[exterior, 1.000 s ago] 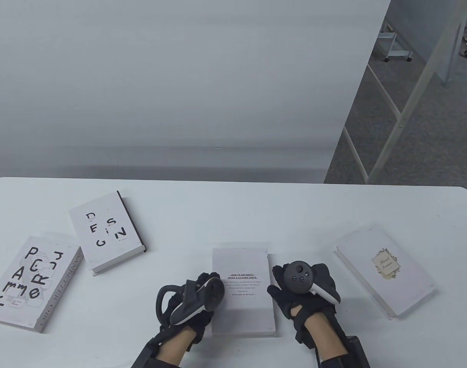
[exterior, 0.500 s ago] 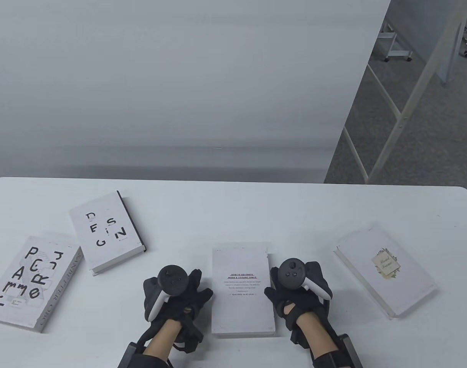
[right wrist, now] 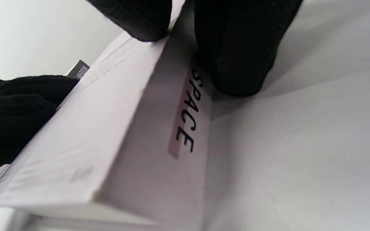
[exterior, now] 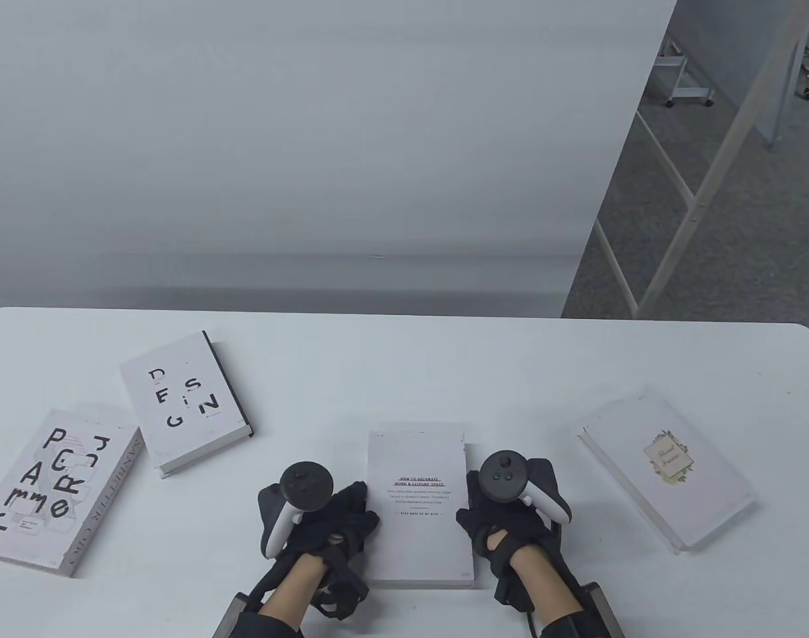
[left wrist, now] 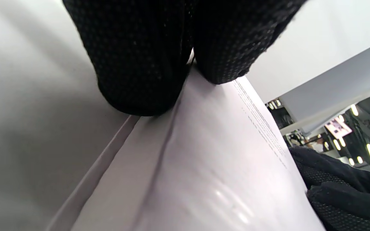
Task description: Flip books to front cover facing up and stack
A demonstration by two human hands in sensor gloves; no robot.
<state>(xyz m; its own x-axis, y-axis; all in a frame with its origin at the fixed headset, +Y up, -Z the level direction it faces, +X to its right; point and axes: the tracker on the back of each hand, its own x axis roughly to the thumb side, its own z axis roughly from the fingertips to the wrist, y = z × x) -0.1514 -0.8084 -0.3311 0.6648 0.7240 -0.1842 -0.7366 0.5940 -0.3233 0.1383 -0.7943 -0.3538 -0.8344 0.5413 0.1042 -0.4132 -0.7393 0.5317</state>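
Middle book [exterior: 419,508]: lower centre of frame, flat on table [exterior: 404,359].
Left hand [exterior: 321,525]: grips the book's left edge.
Right hand [exterior: 504,508]: grips the spine side, marked "SPACE".
Other books: three, lying apart.

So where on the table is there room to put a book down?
The whole back strip of the table is bare, plus the patch between the DESIGN book and the middle book, and between that and the flower-label book. It is crowded at the front, where the left hand and right hand flank the middle book.
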